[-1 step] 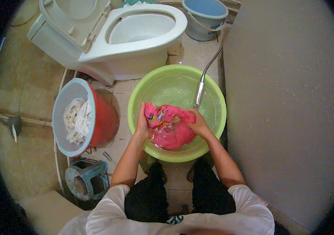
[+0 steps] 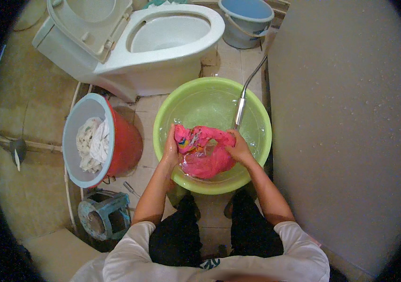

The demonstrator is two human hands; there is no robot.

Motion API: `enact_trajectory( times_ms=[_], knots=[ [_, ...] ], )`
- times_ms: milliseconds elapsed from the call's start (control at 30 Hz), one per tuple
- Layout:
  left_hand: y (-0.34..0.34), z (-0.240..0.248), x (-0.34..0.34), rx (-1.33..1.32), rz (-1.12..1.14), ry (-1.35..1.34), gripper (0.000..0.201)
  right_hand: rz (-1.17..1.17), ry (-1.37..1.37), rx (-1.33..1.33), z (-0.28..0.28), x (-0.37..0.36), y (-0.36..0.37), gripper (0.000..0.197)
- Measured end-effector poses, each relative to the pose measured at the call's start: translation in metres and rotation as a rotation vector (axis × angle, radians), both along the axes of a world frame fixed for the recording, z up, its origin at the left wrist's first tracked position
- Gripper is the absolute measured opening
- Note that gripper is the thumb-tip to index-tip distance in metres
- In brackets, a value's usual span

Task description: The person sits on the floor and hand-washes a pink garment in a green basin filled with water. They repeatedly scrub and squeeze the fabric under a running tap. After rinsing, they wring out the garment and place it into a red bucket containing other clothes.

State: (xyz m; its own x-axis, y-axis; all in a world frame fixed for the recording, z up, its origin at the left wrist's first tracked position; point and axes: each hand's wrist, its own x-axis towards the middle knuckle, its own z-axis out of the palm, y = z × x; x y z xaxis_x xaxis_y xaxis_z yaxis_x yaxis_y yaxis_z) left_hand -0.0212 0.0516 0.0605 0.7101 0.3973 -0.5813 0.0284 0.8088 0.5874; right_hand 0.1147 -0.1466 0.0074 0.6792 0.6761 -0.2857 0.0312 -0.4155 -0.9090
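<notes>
A wet pink garment (image 2: 210, 163) with a multicoloured print lies partly in the water of a wide light-green basin (image 2: 161, 105). At its left edge, my left hand (image 2: 170, 146) is closed on the bunched fabric. My right hand (image 2: 240, 148) grips the right side of the same garment, its thumb over the cloth. The middle of the garment sags into the water between both hands. Just beyond my right hand, a metal shower hose (image 2: 240, 113) hangs over the basin's far right rim, its lower end down in the basin.
To the left stands a red bucket (image 2: 127, 136) with a pale blue inside, holding white clothes (image 2: 93, 143). A toilet (image 2: 163, 70) is beyond the basin, beside a grey-blue bucket (image 2: 241, 35). A worn blue stool (image 2: 104, 214) sits near left; a grey wall (image 2: 346, 127) rises on the right.
</notes>
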Motion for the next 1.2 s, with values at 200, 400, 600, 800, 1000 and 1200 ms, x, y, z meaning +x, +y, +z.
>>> enact_trajectory(
  times_ms=[200,400,600,800,1000,1200],
  knots=[
    [0.002,-0.043,-0.015,0.732,-0.321,0.312,0.032,0.025,-0.515,-0.232,0.005,-0.028,0.011,0.077],
    [-0.013,-0.06,-0.019,1.271,-0.643,0.463,0.053,0.166,-0.543,-0.471,-0.007,-0.043,0.02,0.072],
    [-0.02,-0.075,-0.024,1.617,-0.669,0.364,0.062,0.309,-0.419,-0.603,-0.008,-0.045,0.023,0.061],
    [-0.031,-0.082,-0.03,1.809,-0.905,0.466,0.085,0.122,-0.179,-0.151,-0.003,-0.029,0.016,0.059],
    [-0.051,-0.031,-0.022,1.722,-1.32,0.539,0.1,0.075,0.156,0.151,0.011,-0.015,0.026,0.055],
    [-0.046,0.015,-0.005,1.351,-0.769,0.117,0.072,0.122,0.216,0.287,0.069,-0.012,0.04,0.066]
  ],
)
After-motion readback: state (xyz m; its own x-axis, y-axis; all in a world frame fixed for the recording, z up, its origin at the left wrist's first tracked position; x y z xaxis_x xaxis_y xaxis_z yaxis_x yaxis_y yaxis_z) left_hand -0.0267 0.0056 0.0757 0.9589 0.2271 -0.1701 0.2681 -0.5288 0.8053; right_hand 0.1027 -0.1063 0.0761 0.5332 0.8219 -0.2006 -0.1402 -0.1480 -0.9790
